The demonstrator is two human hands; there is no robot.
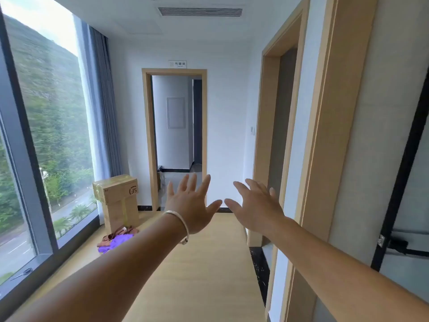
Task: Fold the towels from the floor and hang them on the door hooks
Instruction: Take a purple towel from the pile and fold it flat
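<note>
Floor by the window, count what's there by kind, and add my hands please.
Cardboard boxes: 2, one stacked on the other
Towel pile: 1, purple and reddish-brown cloth, pieces too bunched to count
Scissors: 1, on the window ledge
Hands: 2, left hand and right hand, both spread and holding nothing
Total: 6

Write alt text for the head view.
Both hands, left hand and right hand, reach forward open and empty in a hallway. Purple and brown towels lie on the floor beside stacked cardboard boxes near a window.
</note>
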